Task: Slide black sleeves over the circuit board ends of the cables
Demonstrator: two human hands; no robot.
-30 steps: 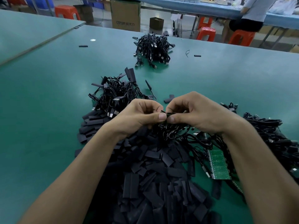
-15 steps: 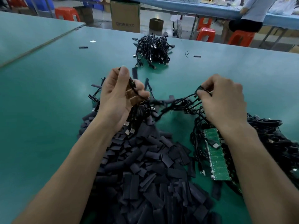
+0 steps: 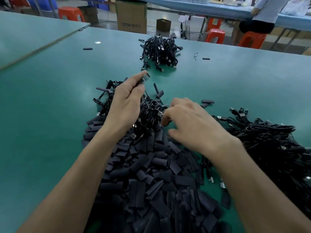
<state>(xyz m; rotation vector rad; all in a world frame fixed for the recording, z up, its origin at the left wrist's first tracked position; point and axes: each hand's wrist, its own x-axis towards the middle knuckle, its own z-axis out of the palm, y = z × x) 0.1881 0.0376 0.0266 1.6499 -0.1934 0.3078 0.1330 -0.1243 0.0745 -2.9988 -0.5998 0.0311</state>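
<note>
on a green work table (image 3: 50,98), the circuit board end (image 3: 145,77) of a black cable is pinched between the thumb and fingertips of the left hand (image 3: 125,105) and held raised above the near heap of cables (image 3: 149,111). the right hand (image 3: 190,125) is lowered, fingers curled, onto the top edge of a large pile of black sleeves (image 3: 151,174); whether anything is gripped there cannot be told, as the hand is blurred. three heaps of black cables are counted: the near heap, a right heap (image 3: 269,140) and a far heap (image 3: 159,51) at mid-table. three loose sleeves are seen lying apart: a far-left sleeve (image 3: 87,48), a far-right sleeve (image 3: 206,58) and a sleeve beyond the right hand (image 3: 207,101). three cardboard boxes are stood on the floor behind: a large box (image 3: 131,17), a small box (image 3: 163,24) and a left box (image 3: 89,13); their contents cannot be made out. a second person (image 3: 262,15) is seated at a blue table (image 3: 218,9).
</note>
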